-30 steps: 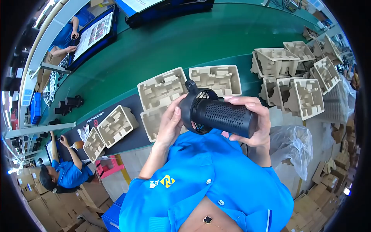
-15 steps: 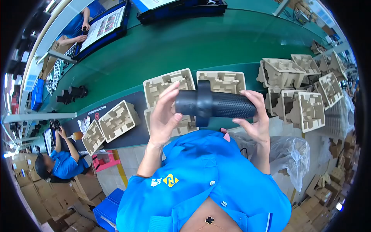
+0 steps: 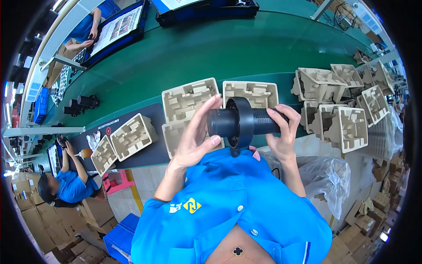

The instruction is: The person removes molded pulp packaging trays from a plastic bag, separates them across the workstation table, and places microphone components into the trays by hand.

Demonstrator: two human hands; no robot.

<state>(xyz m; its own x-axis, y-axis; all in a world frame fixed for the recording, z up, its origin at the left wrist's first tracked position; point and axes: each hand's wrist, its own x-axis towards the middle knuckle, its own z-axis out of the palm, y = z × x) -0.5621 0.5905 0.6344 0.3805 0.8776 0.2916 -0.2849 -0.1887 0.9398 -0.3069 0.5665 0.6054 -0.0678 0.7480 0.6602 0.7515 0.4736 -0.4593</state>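
A black cylinder [image 3: 267, 121] with a textured, dimpled side and a smooth end is held level in front of my chest. A wide black ring [image 3: 242, 123] goes around it, with a small lug at its lower edge. My right hand [image 3: 285, 132] grips the textured end between thumb and fingers. At the smooth end, my left hand [image 3: 196, 134] curves around with thumb below and fingers above. Just behind them lie beige molded pulp trays [image 3: 190, 97], partly hidden by the hands and the cylinder.
More pulp trays [image 3: 355, 127] are stacked at the right, and others [image 3: 132, 136] rest on a dark mat at the left. Black cylindrical parts [image 3: 88, 102] lie on the green bench [image 3: 176, 53]. Co-workers [image 3: 72, 182] are at the left. Plastic bags [image 3: 327, 176] hang at right.
The cylinder has turned, so the ring now shows its round opening and lug. My right hand has moved left and curled further around the textured end. My left hand has shifted slightly right.
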